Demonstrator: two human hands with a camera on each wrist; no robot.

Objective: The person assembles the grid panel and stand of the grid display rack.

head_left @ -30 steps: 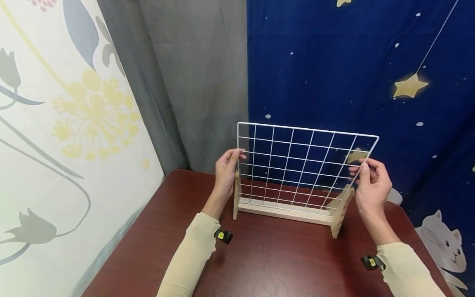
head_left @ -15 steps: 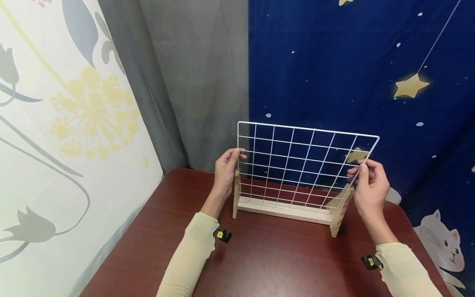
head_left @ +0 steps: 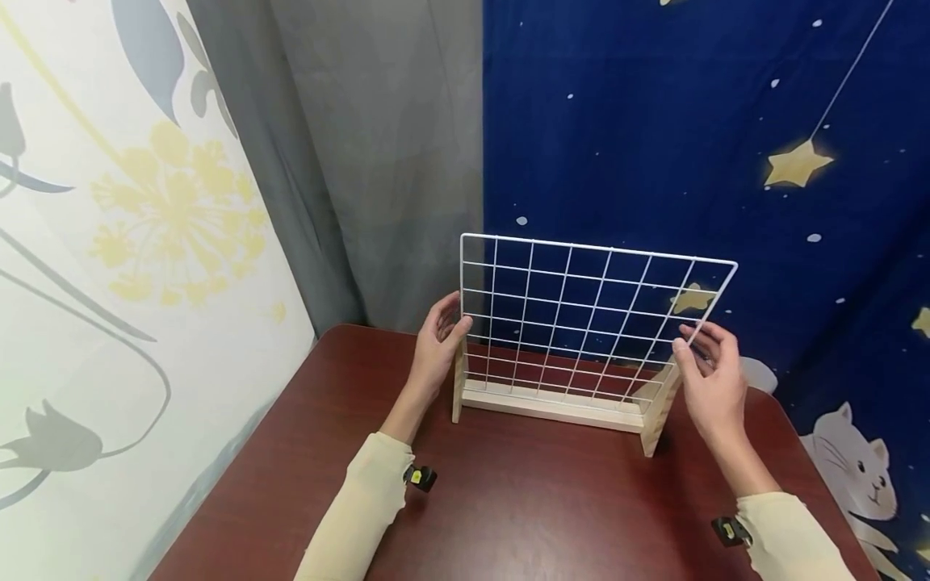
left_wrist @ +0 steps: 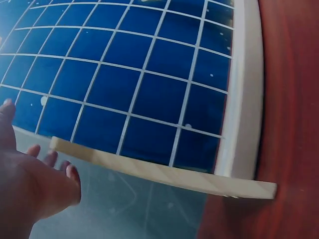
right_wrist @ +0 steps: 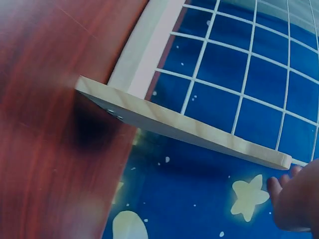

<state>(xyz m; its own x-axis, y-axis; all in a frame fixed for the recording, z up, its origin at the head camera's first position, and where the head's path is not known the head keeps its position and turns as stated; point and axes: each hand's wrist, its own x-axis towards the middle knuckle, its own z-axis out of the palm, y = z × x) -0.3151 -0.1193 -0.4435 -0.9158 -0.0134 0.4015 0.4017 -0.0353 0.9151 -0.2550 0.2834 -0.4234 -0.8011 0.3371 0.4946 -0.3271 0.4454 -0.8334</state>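
Note:
A white wire grid [head_left: 611, 249] stands upright, leaning slightly back, in a pale wooden stand. The stand has a low base bar [head_left: 552, 408], a left side piece [head_left: 458, 387] and a right side piece [head_left: 659, 413]. At the grid's left edge is my left hand [head_left: 434, 347], thumb and fingers spread apart on either side of the wire. My right hand [head_left: 718, 387] has loosened fingers around the right edge, just above the wooden side piece. In the left wrist view, the left hand [left_wrist: 42, 186] lies beside the side piece's top end.
The stand rests on a dark red-brown table [head_left: 508, 500]. Behind it hang a grey curtain [head_left: 392, 161] and a blue star-patterned curtain [head_left: 617, 121]. A white flower-patterned curtain [head_left: 182, 347] borders the left side.
Both hands have slid lower along the grid's side wires. Their pinch on the wires has loosened, with thumbs and fingers now apart. The grid and stand keep their place.

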